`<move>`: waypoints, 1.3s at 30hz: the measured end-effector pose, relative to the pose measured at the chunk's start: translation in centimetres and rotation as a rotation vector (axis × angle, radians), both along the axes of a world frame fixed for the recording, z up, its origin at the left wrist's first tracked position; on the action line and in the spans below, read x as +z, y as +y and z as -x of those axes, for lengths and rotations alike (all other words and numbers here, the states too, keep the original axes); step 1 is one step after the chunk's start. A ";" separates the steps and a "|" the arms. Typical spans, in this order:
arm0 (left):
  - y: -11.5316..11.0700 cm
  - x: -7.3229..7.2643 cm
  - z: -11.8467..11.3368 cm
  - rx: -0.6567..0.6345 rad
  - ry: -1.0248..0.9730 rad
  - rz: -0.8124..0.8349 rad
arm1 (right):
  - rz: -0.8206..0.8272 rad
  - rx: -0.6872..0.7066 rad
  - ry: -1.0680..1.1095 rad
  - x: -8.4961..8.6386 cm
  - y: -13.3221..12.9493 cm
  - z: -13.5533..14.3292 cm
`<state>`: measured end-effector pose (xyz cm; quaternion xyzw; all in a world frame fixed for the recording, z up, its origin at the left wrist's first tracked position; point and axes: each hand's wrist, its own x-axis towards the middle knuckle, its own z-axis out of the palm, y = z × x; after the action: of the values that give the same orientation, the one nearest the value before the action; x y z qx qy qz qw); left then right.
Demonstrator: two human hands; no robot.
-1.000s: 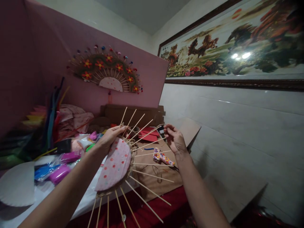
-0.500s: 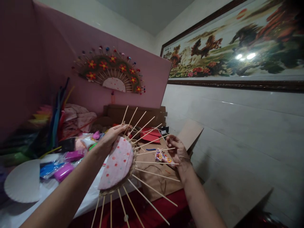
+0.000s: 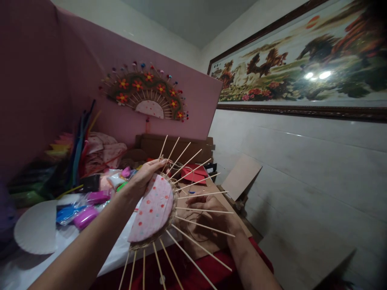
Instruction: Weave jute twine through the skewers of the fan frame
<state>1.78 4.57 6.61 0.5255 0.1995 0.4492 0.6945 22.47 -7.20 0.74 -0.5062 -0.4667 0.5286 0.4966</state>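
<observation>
"What was the biggest thing around you?"

"A pink panel and, on my right, a horse picture. A flower fan was up on the panel."

"And lower down?"

"A brown mat, with red cloth at its near side."

"Where was your fan?"

"Right in front of me, held up and leaning. Its flat side faced left and ran from a high corner down to the left, toward me. Its round side bulged to the right."

"Which hand was nearer?"

"My left hand. It had the top corner pinched. My right hand was off to the right, past the sticks, with its fingertips pointing left at the round edge. There was a small gap between."

"Was the right one holding anything?"

"I couldn't tell. Its fingers were bent and close together, but sticks crossed in front and it was dim."

"And the littlest things?"

"Red dots on the fan. The sticks poked out from its round edge like sun rays."
</observation>
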 end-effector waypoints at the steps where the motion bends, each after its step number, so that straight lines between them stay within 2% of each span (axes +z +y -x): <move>1: 0.0 -0.1 0.0 0.000 -0.003 -0.004 | 0.027 0.028 -0.006 0.3 -0.1 0.1; 3: 0.1 -0.2 0.0 0.001 -0.008 -0.017 | -0.005 0.057 0.036 1.0 0.1 0.4; 7: 0.2 -0.3 0.0 0.025 0.020 -0.008 | -0.329 0.005 0.246 2.1 1.8 1.3; 9: 0.2 -0.3 -0.1 0.032 0.030 0.005 | -0.386 0.040 0.344 2.3 2.8 1.8; 13: 0.5 -0.7 -0.1 0.029 0.027 -0.009 | -0.330 0.097 0.416 2.1 3.8 2.4; 20: 0.8 -1.1 -0.1 0.036 0.019 -0.018 | -0.246 0.022 0.424 1.0 4.1 2.8; 28: 0.7 -1.3 -0.4 0.033 0.031 0.004 | -0.285 0.013 0.358 0.4 3.8 2.8; 39: 0.5 -1.5 -0.9 0.027 0.030 0.024 | -0.306 -0.001 0.296 0.4 3.6 2.5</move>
<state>2.67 5.10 5.13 0.5212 0.2224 0.4482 0.6914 20.00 -3.62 1.16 -0.3418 -0.4633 0.5199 0.6311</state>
